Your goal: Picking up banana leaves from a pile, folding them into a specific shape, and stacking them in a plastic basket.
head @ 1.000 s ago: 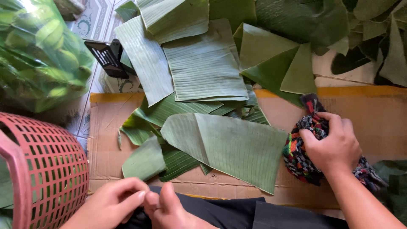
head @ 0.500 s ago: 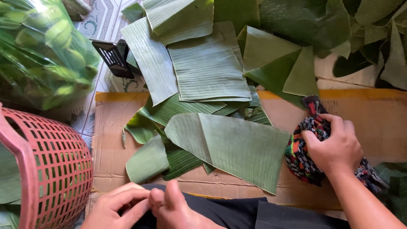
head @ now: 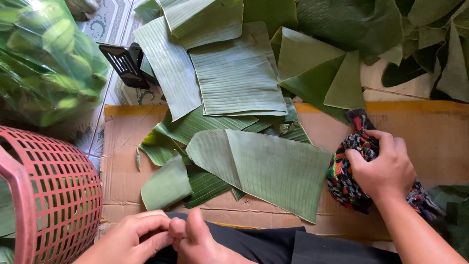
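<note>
Green banana leaf [head: 264, 166], big and flat, lies in the middle of the brown cardboard [head: 439, 142] on the floor. The right hand [head: 383, 168] is clenched around a bunched cloth [head: 349, 181] of many colours, touching the leaf's edge at 3 o'clock. It looks like the wiping step. To wipe, the cloth must slide toward 9 o'clock, over the leaf.

The left hand [head: 132, 237] is at 7 o'clock, fingers curled against what may be a foot. I cannot tell if it holds anything.

More leaves [head: 234, 78] are piled at 12 o'clock, and some tuck under the big leaf, so they may shift. A pink basket [head: 53, 195] sits at 9 o'clock. A bag of green fruit [head: 44, 58] is at 10 o'clock.
</note>
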